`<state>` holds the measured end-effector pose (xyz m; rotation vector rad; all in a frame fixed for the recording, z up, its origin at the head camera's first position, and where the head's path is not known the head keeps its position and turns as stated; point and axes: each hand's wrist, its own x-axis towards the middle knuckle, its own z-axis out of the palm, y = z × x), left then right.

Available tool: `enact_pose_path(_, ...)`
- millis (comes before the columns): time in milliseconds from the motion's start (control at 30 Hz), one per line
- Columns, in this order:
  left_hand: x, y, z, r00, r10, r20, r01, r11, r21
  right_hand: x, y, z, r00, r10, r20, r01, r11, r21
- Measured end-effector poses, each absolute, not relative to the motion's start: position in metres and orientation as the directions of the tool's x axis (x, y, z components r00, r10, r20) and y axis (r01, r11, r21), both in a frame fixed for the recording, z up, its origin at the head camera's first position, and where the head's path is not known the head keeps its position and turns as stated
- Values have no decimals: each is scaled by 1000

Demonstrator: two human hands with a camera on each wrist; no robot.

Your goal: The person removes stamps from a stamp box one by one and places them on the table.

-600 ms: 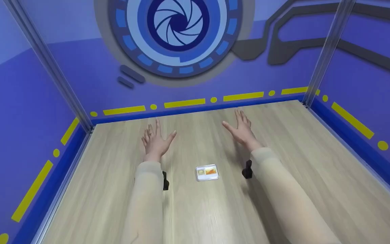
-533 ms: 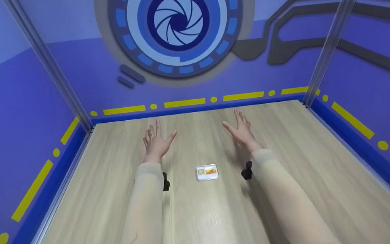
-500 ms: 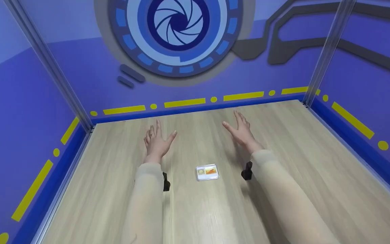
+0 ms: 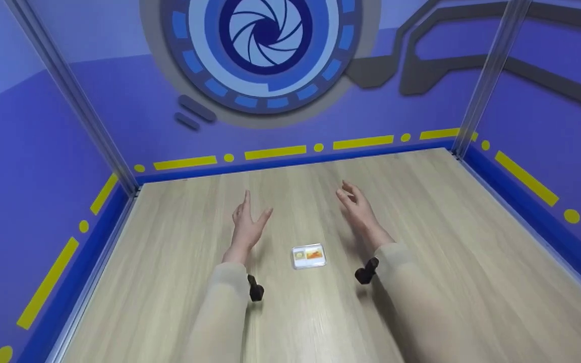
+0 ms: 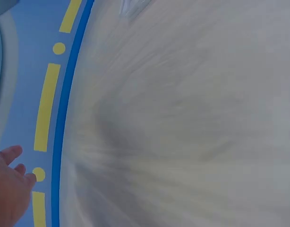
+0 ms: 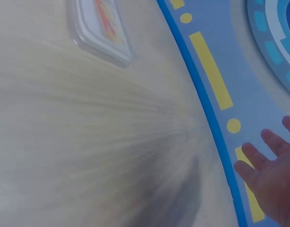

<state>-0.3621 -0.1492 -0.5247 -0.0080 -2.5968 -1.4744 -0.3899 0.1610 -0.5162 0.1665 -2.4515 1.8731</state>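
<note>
A small flat clear case (image 4: 308,256) with rounded corners lies on the table between my forearms. Inside it show a round gold-coloured spot and an orange picture. My left hand (image 4: 247,227) hovers over the table beyond the case, on its left, index finger and thumb spread, holding nothing. On the other side, my right hand (image 4: 361,212) is also raised and holds nothing, its fingers slightly bent. The right wrist view shows one end of the case (image 6: 100,30) close up, well apart from the fingers (image 6: 256,158). Only a corner of the case (image 5: 132,6) enters the left wrist view.
The light wood-grain table (image 4: 169,282) is enclosed by blue printed walls (image 4: 119,101) with yellow dashes along the bottom. Metal posts (image 4: 76,101) stand at the back corners. A black wrist camera (image 4: 255,290) sits below the left sleeve, another camera (image 4: 367,271) below the right.
Both hands have drawn back toward me, and the left has shifted somewhat to the right. The right hand's fingers are more bent than before. The case has stayed in place.
</note>
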Motion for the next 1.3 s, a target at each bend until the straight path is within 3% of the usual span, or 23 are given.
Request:
enact_pose_path(167,-352,-141,-536,-983,-63,175,131,434,892,-382,156,-524,-990,-63,125,-133,140,-981)
enact_pose_path(500,-331,-127,-547,-976,-80,202,171,290,941,-362,147,-537,-991,-81,108,-112,37,-993)
enact_pose_path(833,-313,-125,-558,-991,-8,131,125,245,961,-346,141,-549,-991,-101,84,-95,109,-989)
enact_pose_path(1300,-301,-116,-563,-994,94,46,75,334,940,-336,138,-558,-969,-233,88,-141,225,-964)
